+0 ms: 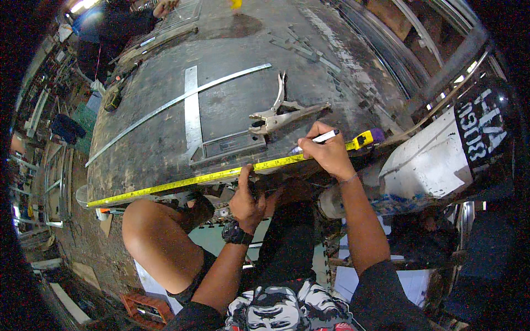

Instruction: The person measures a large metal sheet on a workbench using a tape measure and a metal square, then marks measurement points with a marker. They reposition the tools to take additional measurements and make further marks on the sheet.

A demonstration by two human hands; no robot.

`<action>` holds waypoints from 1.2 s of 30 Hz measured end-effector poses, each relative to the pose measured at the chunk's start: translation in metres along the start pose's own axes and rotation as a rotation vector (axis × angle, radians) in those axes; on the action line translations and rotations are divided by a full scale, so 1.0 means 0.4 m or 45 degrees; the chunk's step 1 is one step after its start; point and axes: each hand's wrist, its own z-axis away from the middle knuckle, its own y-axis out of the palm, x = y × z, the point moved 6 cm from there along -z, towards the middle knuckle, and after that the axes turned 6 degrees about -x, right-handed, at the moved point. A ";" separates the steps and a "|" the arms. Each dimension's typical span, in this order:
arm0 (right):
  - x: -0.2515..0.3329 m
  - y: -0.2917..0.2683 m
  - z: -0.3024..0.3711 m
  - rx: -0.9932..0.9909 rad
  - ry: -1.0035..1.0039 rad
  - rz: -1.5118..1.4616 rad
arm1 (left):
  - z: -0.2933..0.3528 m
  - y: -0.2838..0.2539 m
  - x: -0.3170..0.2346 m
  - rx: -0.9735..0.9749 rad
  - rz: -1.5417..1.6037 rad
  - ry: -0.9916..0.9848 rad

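A yellow tape measure blade [187, 181] is stretched along the near edge of the dark worktable. Its yellow and dark case [363, 139] rests at the right end. My left hand [247, 201] is closed at the table edge, fingers gripping the blade near its middle. A white marker pen with a dark end [321, 138] is held in my right hand [331, 155], its tip low over the blade. Beyond the blade lie a metal square [191, 107], a long thin steel ruler [149, 115] crossing it, and a pair of locking pliers [281, 113] with jaws spread.
Thin metal strips [309, 51] lie at the far right of the worktable [143, 83]. A second tape measure [112, 100] sits near its left edge. Another person's hand [164, 7] shows at the far left. A white and black curved panel [428, 157] stands at right.
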 end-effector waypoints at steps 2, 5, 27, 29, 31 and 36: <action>-0.003 -0.002 -0.001 0.001 -0.006 -0.004 | -0.001 -0.001 0.000 -0.013 0.031 -0.006; -0.007 -0.004 -0.001 0.004 0.001 0.001 | 0.000 0.001 0.006 0.019 0.009 -0.067; -0.003 -0.012 0.002 -0.067 0.152 -0.139 | -0.012 0.010 -0.185 0.131 0.103 0.238; -0.002 -0.015 0.000 -0.070 0.152 -0.134 | -0.004 0.055 -0.191 0.365 -0.112 0.093; -0.003 -0.016 0.000 -0.068 0.166 -0.113 | 0.001 0.084 -0.193 0.509 -0.245 0.017; 0.005 -0.013 -0.002 -0.095 0.078 -0.160 | -0.004 0.093 -0.202 0.562 -0.288 0.121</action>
